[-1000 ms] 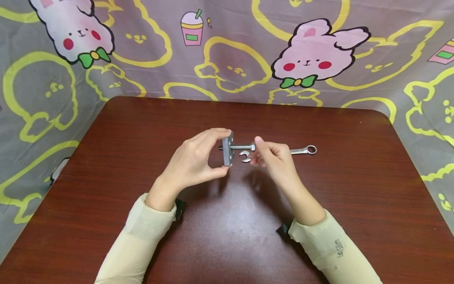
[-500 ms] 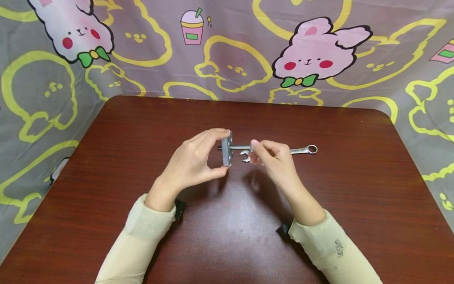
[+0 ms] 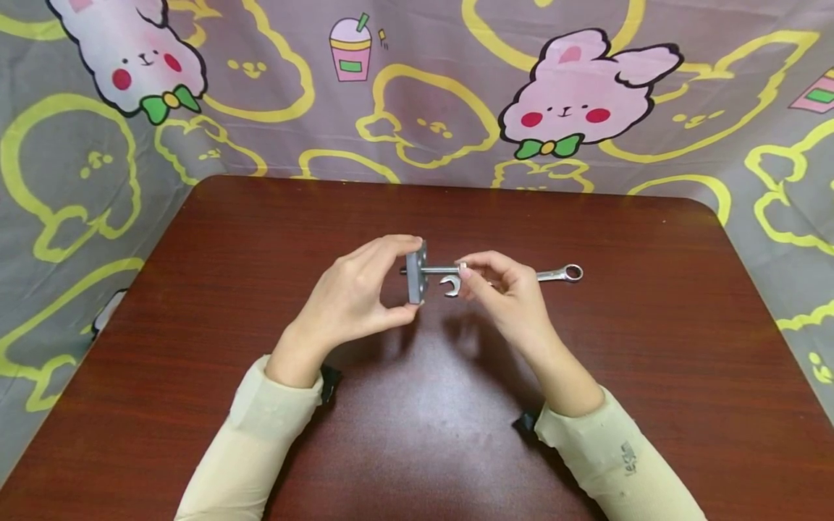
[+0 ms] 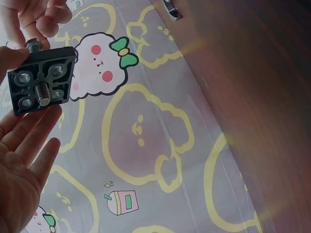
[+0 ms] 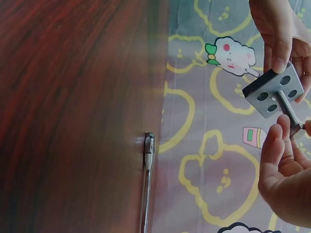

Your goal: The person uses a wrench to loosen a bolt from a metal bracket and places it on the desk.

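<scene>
A small square grey plate (image 3: 414, 275) stands on edge above the table, gripped by my left hand (image 3: 352, 289) with the fingers on its upper edge and the thumb on its lower edge. A long silver bolt (image 3: 441, 270) runs through the plate's middle. Its threaded tip (image 4: 43, 94) pokes out of the ribbed side in the left wrist view. Several round holes surround the bolt on the smooth face (image 5: 273, 90). At the other end, my right hand (image 3: 511, 293) pinches the hex head between thumb and fingers, which partly hide it.
On the brown table (image 3: 404, 449) lies a silver combination wrench (image 3: 560, 273), its middle hidden behind the right hand and its open end below the bolt. A patterned curtain (image 3: 430, 108) surrounds the table's back and sides.
My right thumb has slid from the top of the bolt head down to its near side, and the fingers now reach over it. My left hand and the plate stay nearly still.
</scene>
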`<state>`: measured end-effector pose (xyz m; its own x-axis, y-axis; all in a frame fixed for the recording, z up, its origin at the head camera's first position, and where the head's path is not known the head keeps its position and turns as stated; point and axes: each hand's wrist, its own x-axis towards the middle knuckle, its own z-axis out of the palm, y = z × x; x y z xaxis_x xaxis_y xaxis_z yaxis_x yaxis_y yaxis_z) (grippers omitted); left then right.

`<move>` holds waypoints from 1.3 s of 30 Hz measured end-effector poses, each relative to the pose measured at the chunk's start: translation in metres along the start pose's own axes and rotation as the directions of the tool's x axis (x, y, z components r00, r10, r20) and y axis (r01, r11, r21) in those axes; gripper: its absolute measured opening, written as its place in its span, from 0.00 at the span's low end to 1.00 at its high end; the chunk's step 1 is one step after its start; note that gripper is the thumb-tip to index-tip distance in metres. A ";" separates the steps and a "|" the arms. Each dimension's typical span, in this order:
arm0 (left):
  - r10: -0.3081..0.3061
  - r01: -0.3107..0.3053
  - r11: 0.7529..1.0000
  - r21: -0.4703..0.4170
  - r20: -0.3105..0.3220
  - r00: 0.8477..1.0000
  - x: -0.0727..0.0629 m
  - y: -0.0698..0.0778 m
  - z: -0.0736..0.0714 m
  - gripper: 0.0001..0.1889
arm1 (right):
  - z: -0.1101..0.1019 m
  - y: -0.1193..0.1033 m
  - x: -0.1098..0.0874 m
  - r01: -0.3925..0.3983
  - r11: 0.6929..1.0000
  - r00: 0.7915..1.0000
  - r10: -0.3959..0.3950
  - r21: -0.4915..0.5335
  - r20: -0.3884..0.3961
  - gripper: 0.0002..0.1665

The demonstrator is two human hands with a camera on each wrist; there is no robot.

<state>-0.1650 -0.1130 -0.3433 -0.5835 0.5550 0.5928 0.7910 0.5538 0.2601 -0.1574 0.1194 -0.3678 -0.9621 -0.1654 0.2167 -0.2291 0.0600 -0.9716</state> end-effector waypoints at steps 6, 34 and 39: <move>0.001 -0.001 1.000 0.004 0.003 1.000 -0.001 0.000 -0.001 0.36 | 0.000 -0.001 -0.002 0.093 0.996 0.995 -0.092 -0.016 0.028 0.16; -0.025 0.026 0.999 -0.043 0.030 0.999 0.001 0.002 -0.004 0.37 | 0.003 -0.001 -0.003 0.272 0.962 0.962 -0.273 0.032 0.011 0.13; -0.027 0.028 0.999 -0.035 0.030 0.999 -0.001 0.002 -0.005 0.37 | 0.000 0.001 -0.004 0.186 0.981 0.982 -0.187 0.060 0.014 0.18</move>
<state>-0.1623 -0.1156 -0.3393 -0.6099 0.5582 0.5626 0.7803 0.5471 0.3031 -0.1537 0.1206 -0.3700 -0.9002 -0.1876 0.3930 -0.3944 -0.0312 -0.9184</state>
